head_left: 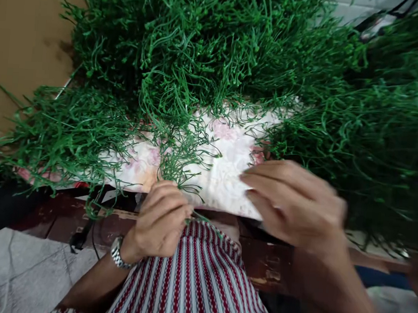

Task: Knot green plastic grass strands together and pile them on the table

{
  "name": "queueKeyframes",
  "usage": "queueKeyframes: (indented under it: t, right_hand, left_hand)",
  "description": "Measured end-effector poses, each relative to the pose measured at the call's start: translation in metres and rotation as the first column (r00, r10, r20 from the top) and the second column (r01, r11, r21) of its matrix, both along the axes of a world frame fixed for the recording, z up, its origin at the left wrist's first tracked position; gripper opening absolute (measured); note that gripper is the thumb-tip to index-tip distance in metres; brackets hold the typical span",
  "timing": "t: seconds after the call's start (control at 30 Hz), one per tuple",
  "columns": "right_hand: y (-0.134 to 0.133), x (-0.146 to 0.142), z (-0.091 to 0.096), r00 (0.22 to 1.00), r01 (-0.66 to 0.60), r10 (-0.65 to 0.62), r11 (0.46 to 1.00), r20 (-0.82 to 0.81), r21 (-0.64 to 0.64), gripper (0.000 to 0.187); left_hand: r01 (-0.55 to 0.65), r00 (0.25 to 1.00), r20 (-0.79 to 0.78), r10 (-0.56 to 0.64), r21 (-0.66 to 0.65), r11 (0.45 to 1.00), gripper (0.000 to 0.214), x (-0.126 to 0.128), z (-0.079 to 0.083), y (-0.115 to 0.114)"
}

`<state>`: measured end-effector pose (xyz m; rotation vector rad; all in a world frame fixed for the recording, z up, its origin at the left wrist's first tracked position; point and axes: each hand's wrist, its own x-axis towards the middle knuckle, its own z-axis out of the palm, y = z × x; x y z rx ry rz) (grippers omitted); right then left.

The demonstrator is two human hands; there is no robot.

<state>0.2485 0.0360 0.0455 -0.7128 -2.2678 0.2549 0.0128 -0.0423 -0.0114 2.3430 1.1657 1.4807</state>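
My left hand [164,218], with a metal watch on its wrist, is closed around a bunch of thin green stems [183,157]. The bunch's branching tips fan out above the fist over a white floral cloth [229,177], and one stem end shows below it. To the right, my right hand [292,201] hovers over the cloth's edge, blurred by motion. Its thumb and fingers are bent, with a gap between them and nothing visible inside. The dark green pile at the right [315,140] lies close beyond this hand.
A large heap of green sprigs [203,45] covers the back of the table. A smaller pile [69,131] lies at the left, beside a brown cardboard panel [21,55]. The worn wooden edge [117,217] runs in front of my body.
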Motion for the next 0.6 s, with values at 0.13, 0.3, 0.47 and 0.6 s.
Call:
queueKeyframes:
  t: [0.13,0.3,0.47,0.6]
  right_hand:
    - [0.006,-0.055,-0.001,0.969,-0.126,0.117,0.992,0.217,0.029,0.025]
    - [0.017,-0.082,-0.018,0.877,-0.144,0.090,0.986,0.472,0.079,0.014]
    - [0.016,-0.060,-0.041,0.918,-0.041,-0.039,0.980,0.394,0.194,0.016]
    - [0.008,-0.040,-0.055,0.979,0.087,-0.111,0.986,0.173,0.139,0.016]
  left_hand:
    - [0.082,0.960,-0.269,-0.075,0.015,0.997,0.024,0.006,-0.010,-0.006]
    - [0.175,0.914,-0.375,-0.157,0.016,0.984,0.023,0.012,-0.018,-0.007]
    - [0.177,0.984,0.010,-0.177,-0.020,0.984,0.031,0.010,-0.012,-0.010]
    - [-0.100,0.948,0.280,0.150,-0.187,0.977,0.026,0.001,-0.003,-0.001]
